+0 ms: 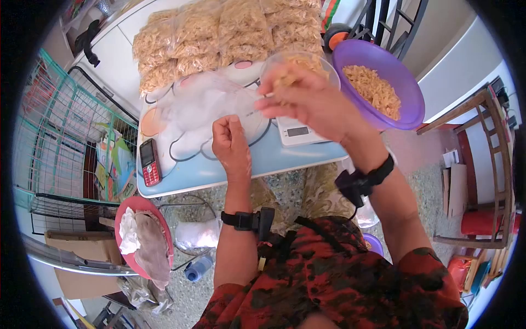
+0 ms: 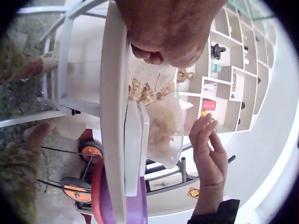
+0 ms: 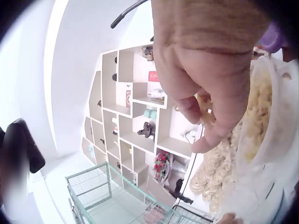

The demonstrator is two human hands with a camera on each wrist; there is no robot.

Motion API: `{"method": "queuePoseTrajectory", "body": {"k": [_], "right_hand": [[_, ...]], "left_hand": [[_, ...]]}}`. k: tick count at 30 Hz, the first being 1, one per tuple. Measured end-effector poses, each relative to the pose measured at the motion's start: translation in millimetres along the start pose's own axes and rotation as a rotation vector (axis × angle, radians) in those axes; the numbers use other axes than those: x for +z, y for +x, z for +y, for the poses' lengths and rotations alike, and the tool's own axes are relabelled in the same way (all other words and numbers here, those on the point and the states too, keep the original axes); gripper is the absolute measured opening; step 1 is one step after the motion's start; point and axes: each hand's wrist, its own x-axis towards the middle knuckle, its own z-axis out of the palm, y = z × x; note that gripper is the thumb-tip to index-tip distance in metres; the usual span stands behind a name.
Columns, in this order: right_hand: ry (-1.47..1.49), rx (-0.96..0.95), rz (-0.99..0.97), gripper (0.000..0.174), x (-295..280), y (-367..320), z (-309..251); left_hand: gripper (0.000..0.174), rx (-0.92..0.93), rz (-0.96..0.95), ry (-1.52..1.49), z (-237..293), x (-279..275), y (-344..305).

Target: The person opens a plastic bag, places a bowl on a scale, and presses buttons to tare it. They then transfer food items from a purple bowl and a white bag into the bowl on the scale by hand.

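Observation:
My left hand [image 1: 231,141] is curled with its thumb on top, gripping the edge of a clear plastic bag [image 1: 200,104] spread on the table. Raised beside the scale, my right hand [image 1: 315,104] pinches a few pale yellow dried flakes [image 3: 205,108] between thumb and fingers. Just behind it, a clear plastic bowl [image 1: 333,78] of the same flakes stands on a white digital scale [image 1: 298,134], partly covered by that hand. In the left wrist view the right hand [image 2: 209,154] hangs above the bowl's level.
Filled bags of flakes [image 1: 219,35] are stacked along the table's back. A purple basin [image 1: 411,98] of flakes stands at the right. A red phone [image 1: 149,162] lies near the table's left edge. Below it are a pink basin [image 1: 167,241] with cloths and a wire cage [image 1: 60,148].

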Motion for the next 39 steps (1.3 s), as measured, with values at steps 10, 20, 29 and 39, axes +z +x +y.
{"method": "queuePoseTrajectory", "body": {"k": [10, 20, 29, 39], "right_hand": [[-0.757, -0.250, 0.230, 0.020, 44, 29, 88], [-1.243, -0.210, 0.120, 0.023, 35, 37, 94], [-0.893, -0.089, 0.173, 0.025, 36, 37, 88], [-1.417, -0.113, 0.076, 0.022, 34, 50, 95]], "left_hand": [[0.017, -0.034, 0.091, -0.035, 11, 1, -2], [0.020, -0.037, 0.093, -0.051, 7, -3, 0], [0.020, -0.031, 0.120, -0.044, 10, -5, 0], [0.019, 0.000, 0.123, -0.014, 1, -7, 3]]}}
